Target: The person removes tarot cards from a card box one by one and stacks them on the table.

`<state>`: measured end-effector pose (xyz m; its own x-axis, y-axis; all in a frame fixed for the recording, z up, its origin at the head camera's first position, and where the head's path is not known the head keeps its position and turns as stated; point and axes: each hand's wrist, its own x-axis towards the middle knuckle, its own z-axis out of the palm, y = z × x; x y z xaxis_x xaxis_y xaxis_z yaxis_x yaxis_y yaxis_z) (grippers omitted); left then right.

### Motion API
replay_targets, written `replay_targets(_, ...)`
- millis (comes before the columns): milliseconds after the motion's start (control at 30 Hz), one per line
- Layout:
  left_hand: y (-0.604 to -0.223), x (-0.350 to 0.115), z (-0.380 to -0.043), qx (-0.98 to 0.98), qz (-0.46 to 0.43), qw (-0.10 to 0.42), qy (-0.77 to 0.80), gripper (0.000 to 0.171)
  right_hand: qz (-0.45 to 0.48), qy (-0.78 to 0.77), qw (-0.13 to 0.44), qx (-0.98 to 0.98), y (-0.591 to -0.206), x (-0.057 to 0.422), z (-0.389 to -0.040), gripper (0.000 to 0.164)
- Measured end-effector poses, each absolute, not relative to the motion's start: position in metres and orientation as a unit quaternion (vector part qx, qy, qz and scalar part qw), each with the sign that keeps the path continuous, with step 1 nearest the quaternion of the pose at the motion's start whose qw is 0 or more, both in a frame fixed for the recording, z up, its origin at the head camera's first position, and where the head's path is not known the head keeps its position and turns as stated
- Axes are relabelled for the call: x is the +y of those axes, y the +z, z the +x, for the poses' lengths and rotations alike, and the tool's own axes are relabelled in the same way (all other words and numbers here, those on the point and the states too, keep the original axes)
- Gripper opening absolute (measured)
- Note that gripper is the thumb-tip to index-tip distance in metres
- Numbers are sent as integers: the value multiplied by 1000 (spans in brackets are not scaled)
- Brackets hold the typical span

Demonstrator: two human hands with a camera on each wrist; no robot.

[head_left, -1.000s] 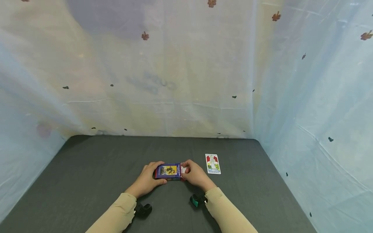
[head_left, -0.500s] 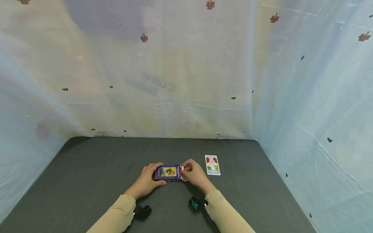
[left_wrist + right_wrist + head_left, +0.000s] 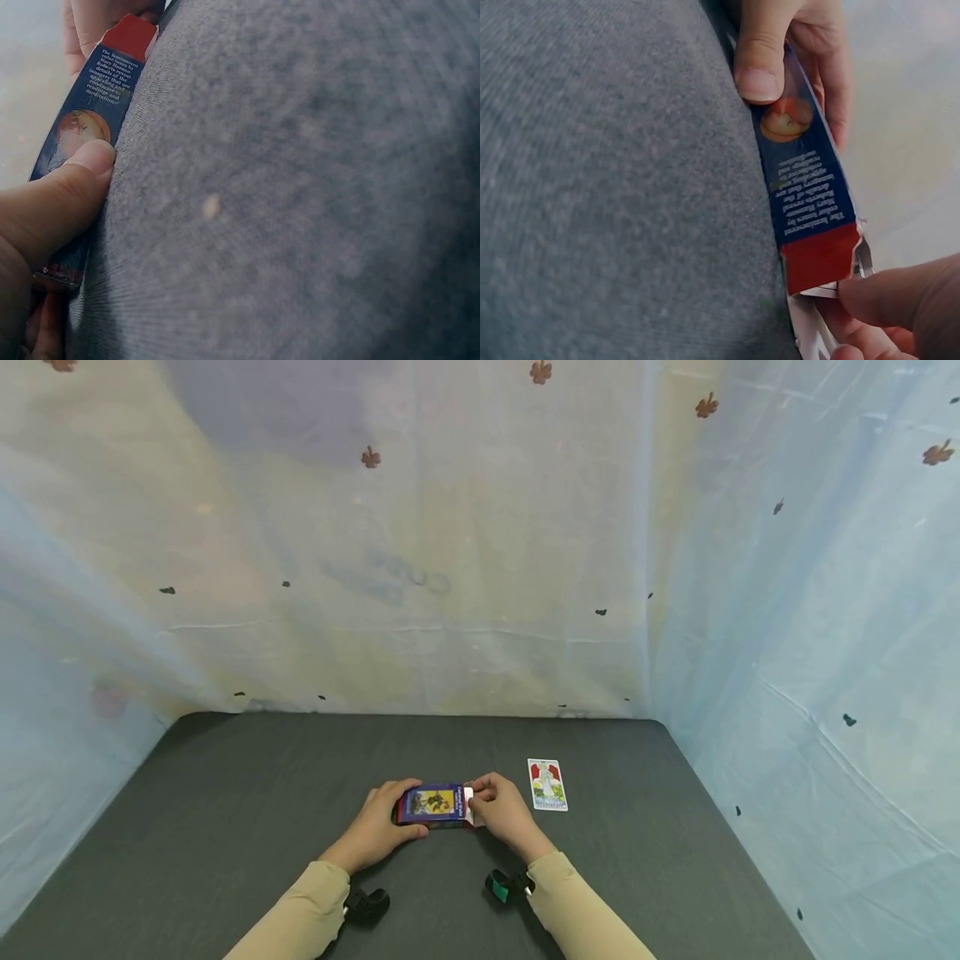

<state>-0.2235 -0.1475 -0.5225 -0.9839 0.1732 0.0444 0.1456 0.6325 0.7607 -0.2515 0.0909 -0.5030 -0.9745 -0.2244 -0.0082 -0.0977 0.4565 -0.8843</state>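
Observation:
A blue card box [image 3: 432, 803] with a yellow picture on top lies flat on the dark table. My left hand [image 3: 381, 818] grips its left end, and in the left wrist view the thumb [image 3: 93, 157] presses the printed side. At the open right end, my right hand [image 3: 501, 810] pinches a pale end flap [image 3: 469, 805]. The right wrist view shows that thumb [image 3: 874, 296] against the opening, below a red side flap [image 3: 821, 259]. The fingers partly hide the opening, and what lies inside the box cannot be made out.
A single tarot card [image 3: 547, 785] lies face up right of the box, beyond my right hand. The dark cloth-covered table [image 3: 247, 793] meets patterned plastic curtains [image 3: 480, 577] at the back and sides. Black straps [image 3: 367, 907] hang from both wrists.
The right fingers shift very slightly at the box's open end, and more of the pale flap shows. The left hand, box and loose card keep their places; the head view tilts a little.

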Motion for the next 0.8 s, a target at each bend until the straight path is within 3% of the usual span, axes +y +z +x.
replay_targets(800,-521,-149,-223,904,91,20,418,78,-70,-519,15,852,-495,115,-248,29)
